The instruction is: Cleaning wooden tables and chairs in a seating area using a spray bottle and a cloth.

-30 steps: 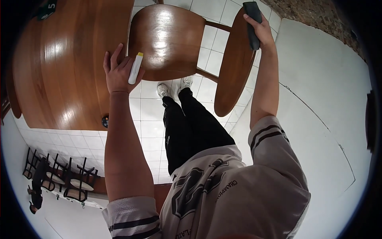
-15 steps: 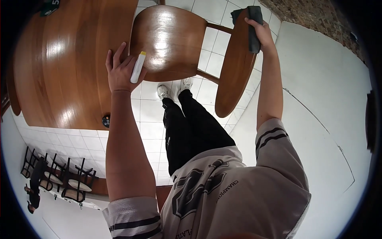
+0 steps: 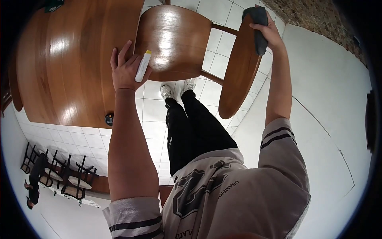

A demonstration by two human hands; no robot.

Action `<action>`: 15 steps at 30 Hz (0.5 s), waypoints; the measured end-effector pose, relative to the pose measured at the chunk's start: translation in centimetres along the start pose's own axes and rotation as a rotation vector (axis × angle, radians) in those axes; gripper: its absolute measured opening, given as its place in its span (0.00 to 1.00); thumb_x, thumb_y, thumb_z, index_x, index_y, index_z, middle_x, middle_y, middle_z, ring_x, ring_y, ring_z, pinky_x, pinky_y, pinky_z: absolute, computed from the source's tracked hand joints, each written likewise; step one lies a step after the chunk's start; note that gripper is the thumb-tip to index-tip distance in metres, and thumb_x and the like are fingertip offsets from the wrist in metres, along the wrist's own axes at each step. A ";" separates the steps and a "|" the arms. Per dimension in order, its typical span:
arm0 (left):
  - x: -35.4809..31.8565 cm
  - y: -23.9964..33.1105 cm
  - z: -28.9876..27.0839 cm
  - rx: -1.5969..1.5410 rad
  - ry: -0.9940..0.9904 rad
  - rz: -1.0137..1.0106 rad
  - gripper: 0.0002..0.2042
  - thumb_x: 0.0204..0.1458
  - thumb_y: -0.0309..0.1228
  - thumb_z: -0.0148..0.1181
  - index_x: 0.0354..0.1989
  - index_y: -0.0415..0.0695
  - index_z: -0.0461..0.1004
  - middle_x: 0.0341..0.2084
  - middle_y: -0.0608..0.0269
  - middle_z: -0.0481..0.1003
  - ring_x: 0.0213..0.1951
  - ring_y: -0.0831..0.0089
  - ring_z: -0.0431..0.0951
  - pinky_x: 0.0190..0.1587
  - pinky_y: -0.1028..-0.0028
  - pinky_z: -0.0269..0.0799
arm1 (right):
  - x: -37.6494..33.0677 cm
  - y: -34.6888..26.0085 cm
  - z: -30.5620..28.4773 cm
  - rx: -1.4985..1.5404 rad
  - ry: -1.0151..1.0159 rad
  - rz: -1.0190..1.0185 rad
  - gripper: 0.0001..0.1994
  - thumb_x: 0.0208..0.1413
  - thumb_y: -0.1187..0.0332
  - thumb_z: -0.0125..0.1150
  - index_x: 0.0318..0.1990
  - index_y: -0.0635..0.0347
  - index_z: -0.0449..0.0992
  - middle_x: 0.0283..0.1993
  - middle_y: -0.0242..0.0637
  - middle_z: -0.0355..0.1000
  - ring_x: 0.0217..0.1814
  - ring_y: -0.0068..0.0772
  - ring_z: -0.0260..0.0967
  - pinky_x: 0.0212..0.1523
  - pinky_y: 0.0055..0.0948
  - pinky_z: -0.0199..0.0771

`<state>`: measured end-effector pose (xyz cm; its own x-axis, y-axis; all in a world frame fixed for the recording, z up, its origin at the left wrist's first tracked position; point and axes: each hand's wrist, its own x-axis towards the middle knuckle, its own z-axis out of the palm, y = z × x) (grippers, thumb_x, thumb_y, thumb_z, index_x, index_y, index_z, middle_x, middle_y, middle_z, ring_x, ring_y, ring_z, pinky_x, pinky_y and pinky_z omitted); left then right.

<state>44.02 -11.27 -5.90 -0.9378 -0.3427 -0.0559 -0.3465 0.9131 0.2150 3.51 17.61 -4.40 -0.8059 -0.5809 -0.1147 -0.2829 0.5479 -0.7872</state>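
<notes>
Shifted: grey cloth (image 3: 260,40), now folded over chair back (image 3: 240,75) at one o'clock, gripped by right hand (image 3: 273,36). Left hand (image 3: 126,74), ten o'clock: clasping white bottle (image 3: 143,67); splayed grip might drop it.

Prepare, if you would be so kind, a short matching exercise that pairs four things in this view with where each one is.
Things
1. Dark grey cloth
2. Pale sneakers
3. White tube with a yellow tip
4. Small round black object

Places
A. At the edge of the wooden tabletop
B. In the left hand
C. In the right hand, at the chair backrest
D. On the tiled floor

Pairs: 1-C, 2-D, 3-B, 4-A
</notes>
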 end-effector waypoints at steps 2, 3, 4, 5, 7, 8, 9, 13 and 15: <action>0.5 0.4 0.2 -0.007 0.015 0.013 0.15 0.47 0.47 0.65 0.42 0.57 0.82 0.41 0.80 0.81 0.71 0.75 0.59 0.75 0.50 0.43 | 2.2 5.4 -4.2 0.391 -0.274 0.551 0.19 0.49 0.68 0.70 0.50 0.60 0.77 0.41 0.31 0.76 0.40 0.25 0.72 0.43 0.28 0.73; 0.3 0.2 0.4 0.002 0.002 0.009 0.15 0.47 0.47 0.65 0.42 0.57 0.83 0.41 0.80 0.81 0.70 0.75 0.59 0.75 0.50 0.44 | 2.8 7.1 -4.5 0.599 -0.423 0.828 0.18 0.51 0.69 0.69 0.49 0.60 0.77 0.40 0.30 0.76 0.39 0.24 0.71 0.42 0.27 0.73; 0.1 0.3 0.3 0.007 -0.010 0.003 0.15 0.47 0.47 0.65 0.41 0.57 0.83 0.40 0.80 0.81 0.70 0.75 0.59 0.75 0.50 0.44 | 2.8 6.9 -4.1 0.602 -0.429 0.828 0.18 0.51 0.69 0.69 0.49 0.60 0.77 0.40 0.30 0.76 0.39 0.24 0.71 0.42 0.27 0.73; -0.1 0.3 0.2 0.011 -0.022 -0.003 0.15 0.47 0.47 0.65 0.41 0.57 0.83 0.40 0.79 0.81 0.70 0.75 0.59 0.75 0.49 0.44 | 2.7 6.7 -3.8 0.619 -0.396 0.794 0.18 0.51 0.71 0.68 0.51 0.60 0.76 0.41 0.31 0.76 0.40 0.25 0.72 0.42 0.27 0.74; -0.2 0.3 0.2 0.005 -0.024 -0.004 0.15 0.47 0.47 0.65 0.41 0.57 0.83 0.40 0.79 0.81 0.70 0.75 0.59 0.75 0.49 0.44 | 2.5 6.3 -3.4 0.650 -0.327 0.725 0.20 0.53 0.74 0.66 0.55 0.60 0.74 0.43 0.32 0.76 0.40 0.27 0.73 0.44 0.28 0.75; -0.2 0.4 0.3 -0.003 -0.023 -0.001 0.15 0.47 0.47 0.65 0.40 0.57 0.83 0.40 0.79 0.81 0.70 0.75 0.59 0.75 0.49 0.44 | 2.2 6.1 -3.3 0.648 -0.330 0.725 0.20 0.53 0.74 0.66 0.55 0.60 0.74 0.43 0.32 0.76 0.40 0.27 0.73 0.44 0.28 0.75; 0.2 0.2 0.4 -0.005 -0.015 -0.001 0.15 0.47 0.47 0.65 0.40 0.56 0.83 0.40 0.79 0.81 0.70 0.74 0.59 0.75 0.49 0.44 | 1.9 4.6 -2.4 0.462 -0.260 0.547 0.23 0.53 0.74 0.63 0.58 0.59 0.72 0.47 0.35 0.76 0.44 0.30 0.74 0.47 0.30 0.75; 0.5 0.3 0.5 -0.037 0.054 0.013 0.14 0.46 0.47 0.65 0.39 0.56 0.83 0.40 0.79 0.81 0.70 0.74 0.59 0.75 0.49 0.44 | -2.3 -2.1 1.2 -0.154 0.027 0.135 0.28 0.55 0.76 0.57 0.66 0.57 0.67 0.59 0.42 0.73 0.56 0.38 0.74 0.56 0.33 0.74; 0.0 0.2 0.2 -0.032 0.036 0.009 0.14 0.46 0.47 0.65 0.38 0.56 0.83 0.40 0.80 0.81 0.70 0.75 0.59 0.75 0.49 0.44 | -5.3 -4.5 3.5 -0.630 0.306 0.014 0.29 0.58 0.76 0.56 0.69 0.58 0.64 0.66 0.45 0.69 0.64 0.41 0.70 0.61 0.34 0.70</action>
<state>43.93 -11.02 -6.06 -0.9392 -0.3429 -0.0193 -0.3369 0.9088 0.2463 10.90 16.09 -2.34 -0.8956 -0.4265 0.1262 -0.4447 0.8523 -0.2755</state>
